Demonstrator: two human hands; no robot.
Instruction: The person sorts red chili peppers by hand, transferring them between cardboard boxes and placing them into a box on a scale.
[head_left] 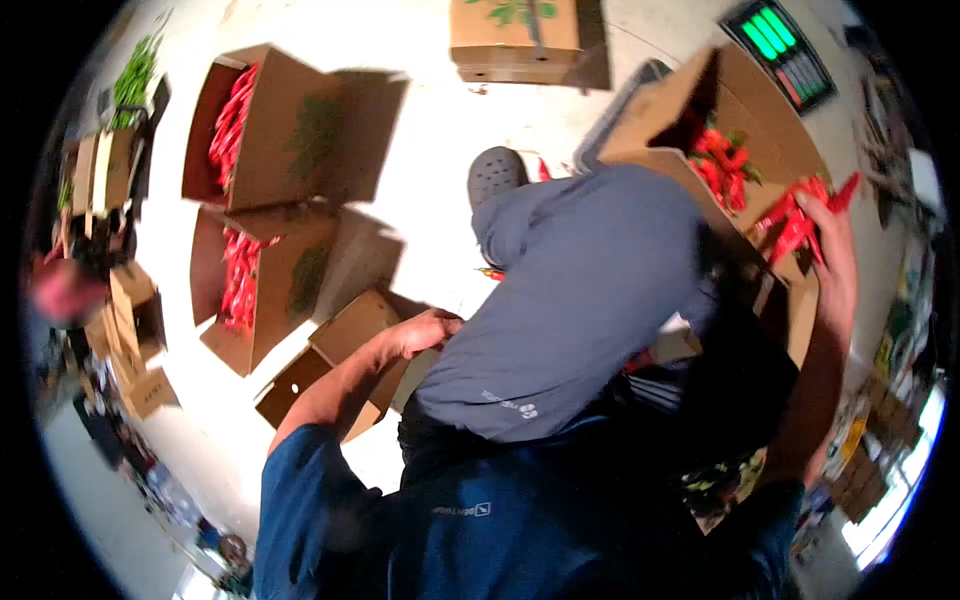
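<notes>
My right hand (832, 228) is closed around a bunch of long red chili peppers (795, 228), above the rim of an open cardboard box (765, 105). More red peppers (722, 165) with green stems lie inside that box. My left hand (430, 332) is beside my bent leg in grey trousers (590, 270), its fingers curled in and partly hidden. Whether it holds anything cannot be made out. Just below it stands an open cardboard box (352, 335).
Two open boxes on the left, an upper (285, 130) and a lower (275, 290), contain red peppers. A scale display (775, 45) glows green at upper right. A closed box (515, 45) stands ahead. Loose peppers (544, 170) lie near my shoe (497, 175). Another person (68, 293) is at far left.
</notes>
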